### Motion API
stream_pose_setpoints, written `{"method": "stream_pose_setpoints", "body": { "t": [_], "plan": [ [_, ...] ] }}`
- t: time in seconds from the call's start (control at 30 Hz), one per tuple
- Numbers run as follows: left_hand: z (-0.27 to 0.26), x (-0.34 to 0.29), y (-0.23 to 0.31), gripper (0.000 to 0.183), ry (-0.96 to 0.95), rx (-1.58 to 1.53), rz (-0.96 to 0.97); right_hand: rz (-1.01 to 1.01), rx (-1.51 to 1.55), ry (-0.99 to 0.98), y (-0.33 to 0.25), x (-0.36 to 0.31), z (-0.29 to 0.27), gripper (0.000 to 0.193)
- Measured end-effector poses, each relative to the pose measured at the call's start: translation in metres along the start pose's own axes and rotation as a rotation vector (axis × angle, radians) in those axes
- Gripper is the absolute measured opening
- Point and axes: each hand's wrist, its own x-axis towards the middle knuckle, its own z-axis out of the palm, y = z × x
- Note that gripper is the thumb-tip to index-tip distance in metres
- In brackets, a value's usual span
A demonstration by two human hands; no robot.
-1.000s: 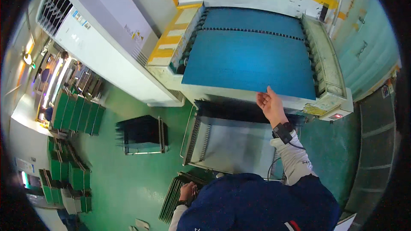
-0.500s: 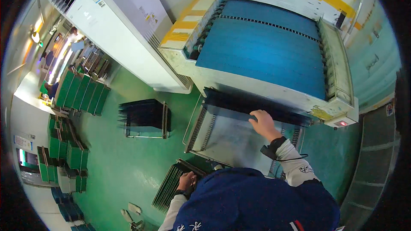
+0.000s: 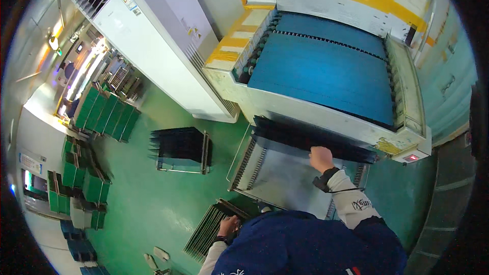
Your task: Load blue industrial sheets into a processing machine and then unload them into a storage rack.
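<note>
My right hand point(image 3: 321, 159) is closed, over the rack cart point(image 3: 243, 187) below the conveyor's front. Dark upright panels point(image 3: 305, 137) stand along the cart's far side, close to its knuckles. A pale grey sheet point(image 3: 285, 178) lies beneath that hand. Whether its fingers hold anything cannot be made out. My left hand point(image 3: 228, 225) is lower left, fingers curled at the edge of a slotted rack point(image 3: 208, 230) filled with thin upright panels. What it grips there is hidden. Two blue panels point(image 3: 321, 71) lie flat on the roller conveyor point(image 3: 331, 106) ahead of me.
A tall white air conditioner point(image 3: 158, 35) stands left of the conveyor. Another rack of dark panels point(image 3: 181, 145) sits on the green floor. Green panel racks point(image 3: 104, 112) line the far left, and a grey wall-like panel point(image 3: 448, 193) bounds the right.
My right hand has gone from spread fingers to closed. My left hand stays at the slotted rack. The whole view has shifted slightly right and down.
</note>
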Motion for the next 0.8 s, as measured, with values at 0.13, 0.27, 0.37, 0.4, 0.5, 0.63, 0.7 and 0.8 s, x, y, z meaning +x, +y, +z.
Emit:
{"method": "stream_pose_setpoints", "body": {
  "t": [0.13,0.27,0.37,0.4,0.5,0.63,0.7,0.8],
  "plan": [
    [-0.007,0.005,-0.041,0.028,0.061,0.031,-0.037,-0.002,0.005,0.031,-0.002,0.006,-0.001,0.018],
    [-0.008,0.011,-0.052,0.028,0.069,0.692,0.387,0.013,-0.004,0.056,-0.001,0.003,0.006,0.018],
    [-0.002,-0.008,0.006,0.025,0.003,-0.440,-0.277,0.023,0.006,0.056,0.002,0.000,0.009,0.019],
    [-0.003,-0.011,0.018,0.024,0.024,-0.325,-0.276,0.021,0.003,0.063,0.002,0.000,0.012,0.019],
    [-0.006,-0.018,0.029,0.022,0.052,-0.222,-0.243,-0.030,-0.059,0.048,-0.005,-0.005,0.011,0.018],
    [-0.009,-0.017,0.008,0.022,0.046,-0.287,-0.117,0.027,-0.044,0.011,-0.013,-0.011,0.002,0.016],
    [-0.011,-0.013,-0.010,0.022,0.013,-0.283,-0.037,0.048,-0.046,0.009,-0.015,-0.011,0.002,0.017],
    [-0.013,0.004,-0.039,0.023,-0.032,-0.482,-0.135,0.063,-0.051,0.042,-0.017,-0.009,0.004,0.017]
  ]
}}
